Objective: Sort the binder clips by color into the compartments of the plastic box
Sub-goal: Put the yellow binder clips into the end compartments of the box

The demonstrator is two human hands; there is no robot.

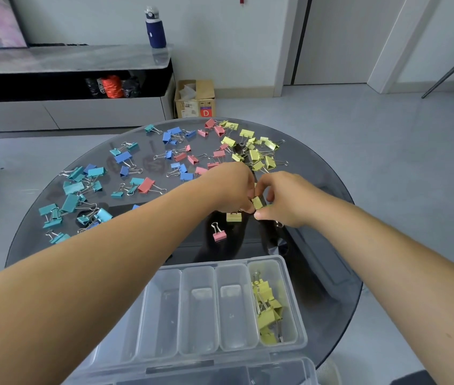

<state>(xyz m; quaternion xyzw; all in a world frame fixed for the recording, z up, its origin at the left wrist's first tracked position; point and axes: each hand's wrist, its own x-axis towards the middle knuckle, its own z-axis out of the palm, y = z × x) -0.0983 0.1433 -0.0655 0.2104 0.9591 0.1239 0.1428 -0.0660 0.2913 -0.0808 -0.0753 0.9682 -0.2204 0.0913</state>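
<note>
- Two hands meet above the middle of the round dark glass desk [317, 245], both arms stretched forward.
- Left hand [231, 190] has its fingers curled down, and the fingertips pinch one yellow binder clip [257, 202].
- Right hand [284, 201] closes on the same clip from the other side, with the thumb just under it; the clip is lifted a little above the desk.
- One more yellow clip [233, 217] lies on the desk just under the left hand, and a single pink clip [219, 235] lies near it, closer to the person.
- Many loose clips lie on the far half of the desk: teal clips [73, 190] at the left, blue clips [176, 134] and pink clips [214, 157] in the middle, yellow clips [259, 154] at the right.
- At the near edge stands the clear plastic box [220, 355]; its rightmost compartment holds a heap of sorted yellow clips [269, 309].
- Behind the desk, a cardboard box [195, 100] stands on the floor, and a blue bottle [155, 29] stands on a low cabinet.
</note>
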